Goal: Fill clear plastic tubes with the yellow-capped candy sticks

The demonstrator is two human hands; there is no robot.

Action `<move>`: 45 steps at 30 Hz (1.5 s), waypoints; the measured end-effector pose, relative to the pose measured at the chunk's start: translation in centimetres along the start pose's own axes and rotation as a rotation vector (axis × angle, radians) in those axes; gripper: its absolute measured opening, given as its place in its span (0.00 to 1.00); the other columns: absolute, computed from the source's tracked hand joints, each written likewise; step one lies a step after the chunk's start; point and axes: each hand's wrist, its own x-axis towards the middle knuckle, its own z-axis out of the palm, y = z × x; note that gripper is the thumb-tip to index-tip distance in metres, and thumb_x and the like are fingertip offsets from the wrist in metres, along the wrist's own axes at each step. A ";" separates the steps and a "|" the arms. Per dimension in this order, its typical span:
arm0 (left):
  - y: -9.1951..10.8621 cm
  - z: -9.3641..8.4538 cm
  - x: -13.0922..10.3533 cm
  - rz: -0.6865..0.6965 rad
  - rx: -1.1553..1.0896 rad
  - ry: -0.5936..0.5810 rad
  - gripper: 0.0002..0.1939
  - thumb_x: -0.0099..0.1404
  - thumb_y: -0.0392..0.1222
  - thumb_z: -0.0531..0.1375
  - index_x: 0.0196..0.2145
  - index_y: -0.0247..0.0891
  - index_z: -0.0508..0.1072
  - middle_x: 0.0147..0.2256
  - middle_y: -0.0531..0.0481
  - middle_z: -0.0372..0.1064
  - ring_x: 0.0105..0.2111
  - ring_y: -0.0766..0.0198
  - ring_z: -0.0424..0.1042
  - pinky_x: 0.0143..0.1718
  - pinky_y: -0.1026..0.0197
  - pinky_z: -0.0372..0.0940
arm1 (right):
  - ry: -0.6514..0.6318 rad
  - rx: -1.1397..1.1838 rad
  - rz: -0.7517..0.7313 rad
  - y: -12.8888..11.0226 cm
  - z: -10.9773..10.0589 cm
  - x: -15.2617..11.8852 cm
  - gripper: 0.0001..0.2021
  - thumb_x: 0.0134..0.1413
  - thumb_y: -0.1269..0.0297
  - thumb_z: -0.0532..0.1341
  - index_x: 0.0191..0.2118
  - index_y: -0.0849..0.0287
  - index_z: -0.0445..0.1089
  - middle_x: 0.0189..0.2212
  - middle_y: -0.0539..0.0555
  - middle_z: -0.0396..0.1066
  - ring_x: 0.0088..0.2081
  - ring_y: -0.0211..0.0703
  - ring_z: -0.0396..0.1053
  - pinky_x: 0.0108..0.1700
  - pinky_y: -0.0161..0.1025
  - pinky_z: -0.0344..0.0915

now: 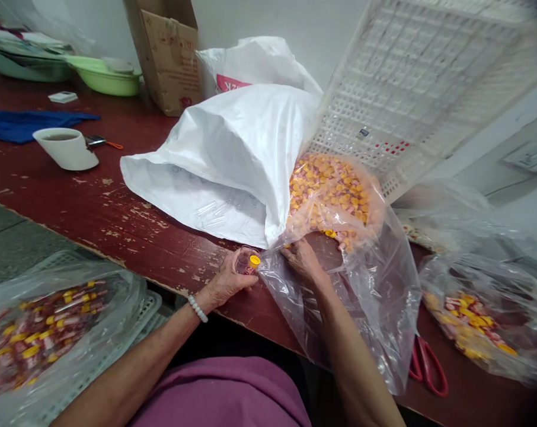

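My left hand [226, 281], with a bead bracelet on its wrist, is closed around a small clear bottle with a yellow cap [253, 261], held upright above the table edge. My right hand [304, 261] is at the mouth of a clear plastic bag [366, 284], its fingers curled; what they hold, if anything, is hidden. Just beyond it lies a heap of small yellow caps with pinkish parts [328, 184], partly under the plastic. A white woven sack [233, 136] lies with its mouth towards me, and clear tubes [215, 213] show inside.
A white perforated crate [402, 83] leans behind the heap. Red-handled scissors [428, 367] and another bag of yellow-capped pieces [477, 320] lie right. A bag of capped tubes [46, 326] sits in a basket lower left. A white cup [66, 151] and a cardboard box [170, 59] stand farther back.
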 end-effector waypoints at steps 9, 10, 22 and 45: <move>0.0 0.1 0.0 0.033 0.052 -0.013 0.23 0.44 0.31 0.63 0.41 0.33 0.69 0.28 0.52 0.69 0.26 0.68 0.66 0.27 0.65 0.65 | 0.034 0.150 0.180 0.6 -0.9 -2.0 0.23 0.37 0.70 0.59 0.45 0.59 0.63 0.39 0.57 0.71 0.39 0.49 0.67 0.38 0.37 0.59; 0.0 0.1 0.0 0.037 0.061 -0.018 0.23 0.44 0.31 0.63 0.41 0.33 0.69 0.28 0.52 0.69 0.26 0.68 0.66 0.28 0.65 0.65 | 0.050 0.184 0.201 0.7 -1.0 -2.2 0.21 0.37 0.69 0.59 0.43 0.58 0.64 0.37 0.56 0.71 0.38 0.48 0.67 0.37 0.37 0.59; -0.4 0.0 0.1 0.080 0.157 -0.002 0.23 0.45 0.31 0.62 0.41 0.33 0.69 0.28 0.52 0.69 0.27 0.66 0.68 0.30 0.63 0.66 | 0.113 0.992 0.369 2.8 -2.5 -4.5 0.16 0.35 0.59 0.64 0.35 0.57 0.66 0.28 0.49 0.70 0.25 0.36 0.67 0.27 0.35 0.65; 2.6 2.7 -1.9 0.013 -0.041 -0.265 0.20 0.44 0.29 0.61 0.38 0.33 0.66 0.26 0.56 0.64 0.24 0.71 0.61 0.26 0.68 0.58 | 0.256 0.782 -0.210 -6.5 -1.8 -10.0 0.15 0.56 0.69 0.53 0.49 0.51 0.62 0.55 0.54 0.60 0.58 0.41 0.58 0.59 0.46 0.55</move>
